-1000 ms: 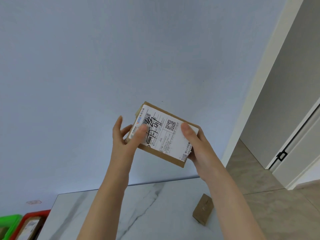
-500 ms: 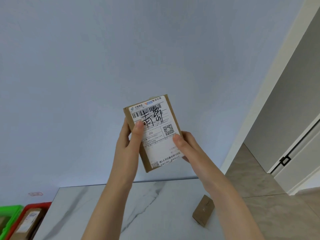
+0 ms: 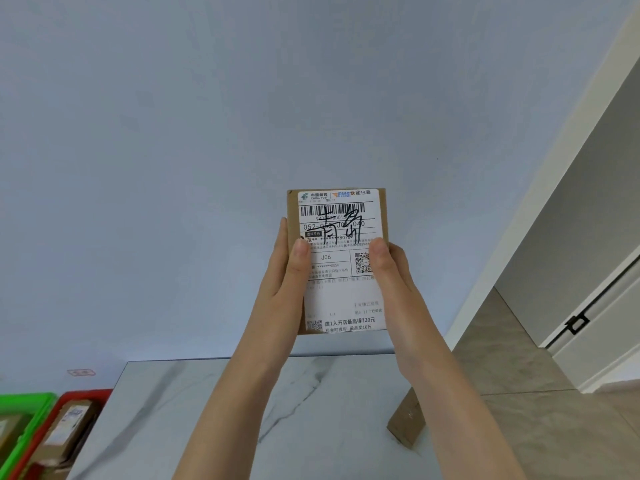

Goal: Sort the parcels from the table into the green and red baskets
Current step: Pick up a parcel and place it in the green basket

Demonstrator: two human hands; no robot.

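I hold a small brown cardboard parcel (image 3: 341,233) upright in front of the wall, its white shipping label with a barcode and black handwriting facing me. My left hand (image 3: 284,282) grips its left edge, thumb on the label. My right hand (image 3: 393,282) grips the right edge, thumb beside the QR code. A second brown parcel (image 3: 407,424) lies on the marble table (image 3: 214,410), partly hidden by my right forearm. The red basket (image 3: 83,396) and the green basket (image 3: 26,401) sit on the floor at the lower left, each holding parcels.
A pale blue wall fills the view behind the table. To the right are a white door frame (image 3: 540,209), a tiled floor (image 3: 512,355) and a white door with a black latch (image 3: 576,322).
The parcel has turned from tilted to upright with its label squarely facing me. Both hands shifted to grip its two side edges, and it sits closer to the camera.
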